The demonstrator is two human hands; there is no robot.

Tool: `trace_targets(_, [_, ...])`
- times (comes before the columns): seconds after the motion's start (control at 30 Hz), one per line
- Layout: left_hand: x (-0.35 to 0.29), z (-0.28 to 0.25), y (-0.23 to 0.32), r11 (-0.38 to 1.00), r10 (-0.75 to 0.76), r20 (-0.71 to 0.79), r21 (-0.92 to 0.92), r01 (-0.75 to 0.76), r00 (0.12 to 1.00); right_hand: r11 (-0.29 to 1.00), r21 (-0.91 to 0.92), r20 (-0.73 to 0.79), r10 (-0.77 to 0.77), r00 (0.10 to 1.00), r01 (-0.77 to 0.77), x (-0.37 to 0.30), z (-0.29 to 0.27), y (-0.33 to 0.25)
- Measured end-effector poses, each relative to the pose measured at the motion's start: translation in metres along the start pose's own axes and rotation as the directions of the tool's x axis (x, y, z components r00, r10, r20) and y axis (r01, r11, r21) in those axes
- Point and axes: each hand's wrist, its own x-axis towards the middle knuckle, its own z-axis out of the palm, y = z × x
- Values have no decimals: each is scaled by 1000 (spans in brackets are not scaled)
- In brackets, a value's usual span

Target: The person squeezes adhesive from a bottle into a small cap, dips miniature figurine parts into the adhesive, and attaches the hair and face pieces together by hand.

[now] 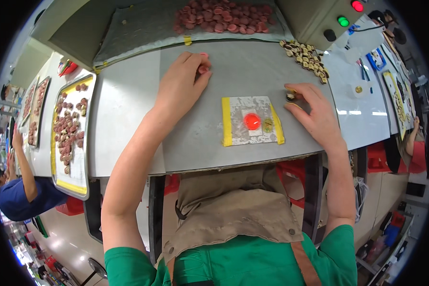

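Observation:
My left hand (182, 86) is closed at the upper middle of the grey worktop, with a pink disc (203, 69) at its thumb and fingertips. Another bit of pink shows just beyond the fingers. Between the thumb and fingers of my right hand (315, 112) is a small dark-and-cream round piece (291, 97). A square worn plate (237, 136) with yellow tape along two sides lies between my hands. On it is a bright red round spot (251, 121), which I cannot tell as a disc or a light, and beside that a small yellowish patch (268, 125).
Pink discs (224, 16) are heaped on a grey cloth under the machine housing. Several cream-and-dark pieces (305, 57) lie at the upper right. A yellow-edged tray (83, 176) of finished-looking round pieces stands left. A co-worker's arm (24, 157) is farther left; red and green buttons (343, 21) sit top right.

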Motion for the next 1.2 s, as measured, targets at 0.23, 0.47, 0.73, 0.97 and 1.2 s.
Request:
trace_targets(0.23, [-39, 0, 38, 952, -170, 126, -235, 196, 977, 995, -94, -51, -16, 999, 11, -1, 8, 15])
trace_targets(0.47, [-70, 9, 59, 205, -404, 360, -860, 466, 841, 994, -105, -65, -13, 998, 6, -1, 10, 3])
trace_targets(0.73, [-81, 22, 53, 28, -322, 383, -910, 413, 866, 990, -100, -54, -110, 992, 104, -3, 15, -23])
trace_targets(0.97, [-88, 21, 53, 7, -336, 342, -931, 365, 878, 998, 57, 43, -15, 999, 12, -17, 20, -28])
trace_targets(1.2, [-89, 22, 53, 10, -339, 321, -939, 344, 884, 997, 62, 57, 48, 997, -51, -24, 22, -30])
